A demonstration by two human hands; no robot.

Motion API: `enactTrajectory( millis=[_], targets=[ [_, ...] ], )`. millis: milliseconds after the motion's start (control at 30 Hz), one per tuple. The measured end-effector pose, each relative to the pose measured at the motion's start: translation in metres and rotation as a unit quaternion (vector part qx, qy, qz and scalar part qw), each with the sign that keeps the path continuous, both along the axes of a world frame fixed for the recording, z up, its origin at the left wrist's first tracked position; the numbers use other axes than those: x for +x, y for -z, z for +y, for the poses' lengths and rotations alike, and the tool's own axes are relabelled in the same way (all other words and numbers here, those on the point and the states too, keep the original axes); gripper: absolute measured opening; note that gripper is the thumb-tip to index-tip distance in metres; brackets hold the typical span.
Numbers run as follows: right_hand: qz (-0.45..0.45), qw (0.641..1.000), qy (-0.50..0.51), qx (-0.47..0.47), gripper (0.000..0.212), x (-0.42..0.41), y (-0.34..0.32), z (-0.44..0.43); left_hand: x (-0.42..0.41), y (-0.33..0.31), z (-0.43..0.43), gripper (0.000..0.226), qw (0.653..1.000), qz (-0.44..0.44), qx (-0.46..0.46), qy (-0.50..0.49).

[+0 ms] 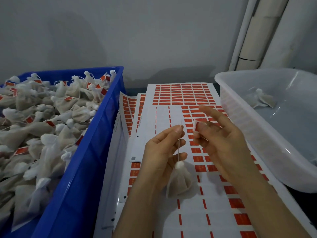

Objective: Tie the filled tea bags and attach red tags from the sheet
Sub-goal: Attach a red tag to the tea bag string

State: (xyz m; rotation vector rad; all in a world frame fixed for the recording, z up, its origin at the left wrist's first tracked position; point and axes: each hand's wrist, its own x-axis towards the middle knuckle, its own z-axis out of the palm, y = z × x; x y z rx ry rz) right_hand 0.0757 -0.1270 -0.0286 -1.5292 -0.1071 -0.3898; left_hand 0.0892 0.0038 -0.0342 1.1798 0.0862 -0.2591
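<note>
Both hands raised: left hand [163, 148] pinches tea bag [179, 183] string, right hand [221, 143] pinches red tag [197, 126].

L hand [164, 148] pinching, R hand [221, 143] prob. pinching too.

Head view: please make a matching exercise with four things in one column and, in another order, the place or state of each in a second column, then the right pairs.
Things:
1. small beige filled tea bag
2. small red paper tag
3. large blue plastic crate
4. clear plastic tub

Places or states:
A. heaped with tagged tea bags
B. hangs by its string from the left hand
C. holds a single tea bag, at right
D. pinched in the right hand

Pairs: 1-B, 2-D, 3-A, 4-C
</note>
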Motion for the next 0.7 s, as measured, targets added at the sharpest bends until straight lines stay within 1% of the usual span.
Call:
enactTrajectory(
  millis=[67, 200, 267, 700],
  targets=[
    [-0.003, 0.999, 0.0, -0.037, 0.04, -0.0014, 0.0, 0.0006, 0.0001, 0.0, -0.0002, 0.036, 1.0, -0.008, -0.003, -0.001],
    [-0.014, 0.998, -0.018, -0.056, 0.047, -0.0039, 0.0003, 0.0014, -0.0016, -0.0004, -0.001, 0.021, 0.999, -0.036, 0.006, 0.019],
    [-0.016, 0.998, -0.024, -0.061, 0.048, -0.0048, -0.0004, 0.0026, -0.0029, -0.0009, -0.0014, 0.017, 0.998, -0.046, 0.006, 0.033],
    [-0.006, 0.998, -0.024, -0.059, 0.044, -0.0065, -0.0003, 0.0054, -0.007, -0.0043, -0.0009, 0.017, 0.997, -0.048, 0.0, 0.058]
  ],
)
